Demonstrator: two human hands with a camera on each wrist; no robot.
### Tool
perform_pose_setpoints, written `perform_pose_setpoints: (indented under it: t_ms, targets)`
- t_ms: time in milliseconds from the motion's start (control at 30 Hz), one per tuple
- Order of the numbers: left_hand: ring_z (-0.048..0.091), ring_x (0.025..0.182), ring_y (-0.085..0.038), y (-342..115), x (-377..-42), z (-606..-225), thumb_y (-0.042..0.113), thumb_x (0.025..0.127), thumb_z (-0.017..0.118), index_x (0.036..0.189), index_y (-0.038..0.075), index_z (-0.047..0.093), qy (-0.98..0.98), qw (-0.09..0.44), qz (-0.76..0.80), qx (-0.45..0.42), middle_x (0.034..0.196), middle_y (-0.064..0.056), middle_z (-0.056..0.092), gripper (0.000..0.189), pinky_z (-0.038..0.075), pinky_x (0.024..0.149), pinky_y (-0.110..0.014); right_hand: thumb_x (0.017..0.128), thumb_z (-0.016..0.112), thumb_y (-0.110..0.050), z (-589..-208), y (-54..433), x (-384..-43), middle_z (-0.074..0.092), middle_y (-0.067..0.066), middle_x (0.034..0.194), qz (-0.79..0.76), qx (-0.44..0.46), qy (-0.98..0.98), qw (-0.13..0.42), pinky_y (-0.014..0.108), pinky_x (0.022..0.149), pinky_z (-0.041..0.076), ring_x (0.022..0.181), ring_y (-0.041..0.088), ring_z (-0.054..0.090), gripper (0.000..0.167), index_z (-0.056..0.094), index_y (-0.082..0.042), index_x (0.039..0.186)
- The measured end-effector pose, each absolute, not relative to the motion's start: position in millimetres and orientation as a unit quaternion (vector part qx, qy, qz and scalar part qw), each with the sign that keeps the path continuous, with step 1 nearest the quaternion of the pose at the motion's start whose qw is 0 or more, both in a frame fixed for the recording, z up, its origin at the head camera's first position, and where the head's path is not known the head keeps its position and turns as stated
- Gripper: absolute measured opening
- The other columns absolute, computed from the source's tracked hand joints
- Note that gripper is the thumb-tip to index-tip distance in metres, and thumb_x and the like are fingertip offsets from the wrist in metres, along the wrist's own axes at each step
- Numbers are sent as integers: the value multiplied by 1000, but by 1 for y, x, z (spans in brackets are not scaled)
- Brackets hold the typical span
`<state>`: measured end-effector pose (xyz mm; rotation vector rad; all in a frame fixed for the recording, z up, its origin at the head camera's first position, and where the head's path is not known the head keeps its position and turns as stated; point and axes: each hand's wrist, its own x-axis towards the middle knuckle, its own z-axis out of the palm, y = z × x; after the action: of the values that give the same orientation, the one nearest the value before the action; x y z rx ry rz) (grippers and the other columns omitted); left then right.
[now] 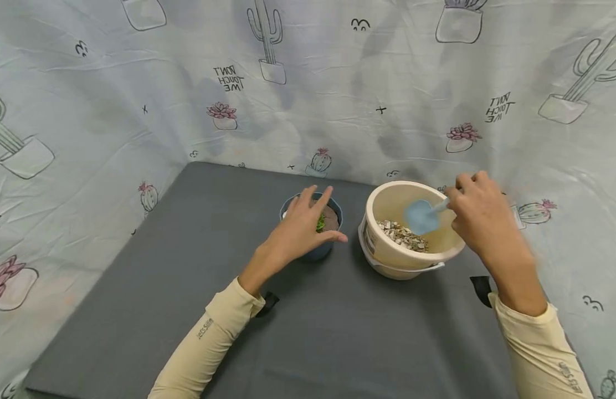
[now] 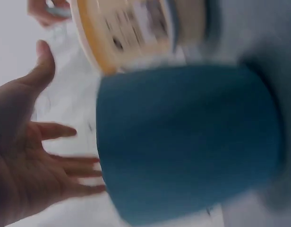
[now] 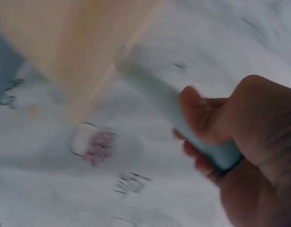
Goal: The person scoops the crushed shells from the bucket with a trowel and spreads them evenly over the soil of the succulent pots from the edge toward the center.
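A blue pot (image 1: 315, 255) with brown soil and a small green plant (image 1: 321, 223) stands near the middle of the table. Over its rim my left hand (image 1: 298, 230) hovers with fingers spread, holding nothing; in the left wrist view the pot's side (image 2: 183, 142) fills the middle, the fingertips near its rim. My right hand (image 1: 482, 216) grips the handle of a light blue hand trowel (image 1: 421, 217), its blade inside the cream bucket (image 1: 388, 252). Dry, pale, chip-like material (image 1: 403, 235) lies in the bucket. In the right wrist view, fingers and thumb wrap the trowel's handle (image 3: 155, 94).
The bucket stands just right of the pot, its white carrying handle (image 1: 410, 271) hanging low at the front. A dark grey tabletop (image 1: 188, 266) lies beneath them. White curtains (image 1: 328, 83) printed with cacti hang at the back and along both sides.
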<state>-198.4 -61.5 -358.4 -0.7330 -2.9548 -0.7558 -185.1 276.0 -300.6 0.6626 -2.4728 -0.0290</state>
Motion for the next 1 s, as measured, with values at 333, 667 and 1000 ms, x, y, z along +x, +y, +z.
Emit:
perform_pose_setpoints:
  t_ms: [333, 667, 1000]
  targets:
    - [66, 131, -31, 0, -203, -366, 55, 93, 74, 160, 6, 42, -904, 9, -263, -337, 166, -21, 39, 89, 59, 104, -41, 63, 74, 24, -337, 268, -217, 61, 17, 87, -100, 356, -881, 296, 44, 66, 49, 84, 38, 54, 29, 70, 9, 87]
    - [70, 124, -30, 6, -204, -368, 51, 90, 79, 156, 3, 47, -899, 27, -289, -329, 168, -19, 38, 87, 60, 98, -39, 63, 75, 22, -345, 276, -226, 51, 20, 81, -54, 327, -904, 271, 38, 64, 35, 72, 34, 39, 24, 68, 10, 82]
    - [76, 106, -29, 6, -205, -371, 47, 91, 80, 156, 1, 47, -888, 25, -312, -338, 168, -20, 37, 86, 61, 87, -37, 86, 76, 0, -344, 281, -213, 60, 23, 78, 61, 184, -969, 153, 44, 64, 33, 65, 33, 42, 8, 75, 4, 80]
